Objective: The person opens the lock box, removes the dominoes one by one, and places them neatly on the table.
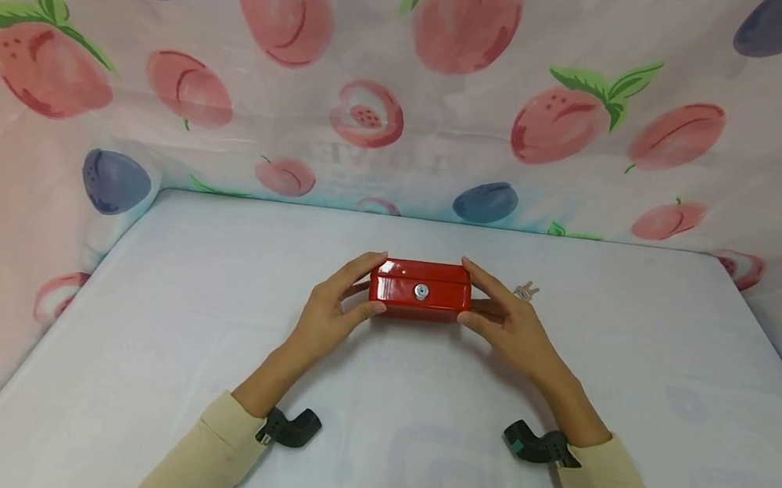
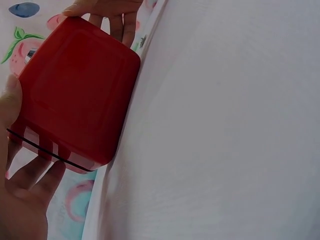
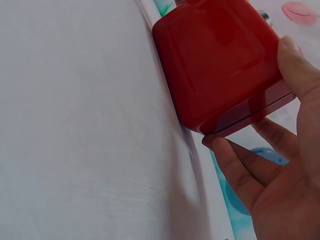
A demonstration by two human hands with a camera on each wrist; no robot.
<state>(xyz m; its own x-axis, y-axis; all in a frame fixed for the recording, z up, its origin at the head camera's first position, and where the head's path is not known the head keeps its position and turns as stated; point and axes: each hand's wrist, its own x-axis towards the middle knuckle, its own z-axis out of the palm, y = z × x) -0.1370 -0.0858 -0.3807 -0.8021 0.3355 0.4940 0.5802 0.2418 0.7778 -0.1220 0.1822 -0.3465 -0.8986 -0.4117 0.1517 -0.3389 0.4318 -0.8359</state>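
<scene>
A small red metal cash box (image 1: pixel 420 294) with a round silver lock on its front is held between both hands. My left hand (image 1: pixel 336 301) grips its left end, thumb at the lower front corner and fingers along the side. On the right end my right hand (image 1: pixel 514 323) grips the same way, its thumb at the lower front corner. In both wrist views the plain red underside of the box (image 2: pixel 80 90) shows, tilted up from the white table. The lid looks closed, with a dark seam visible in the left wrist view.
A small bunch of keys (image 1: pixel 526 291) lies on the white tabletop (image 1: pixel 415 435), just beyond the right hand. A fruit-print cloth (image 1: pixel 428 153) rises behind the table and along its sides. Black wrist mounts (image 1: pixel 291 428) stick out from the forearms.
</scene>
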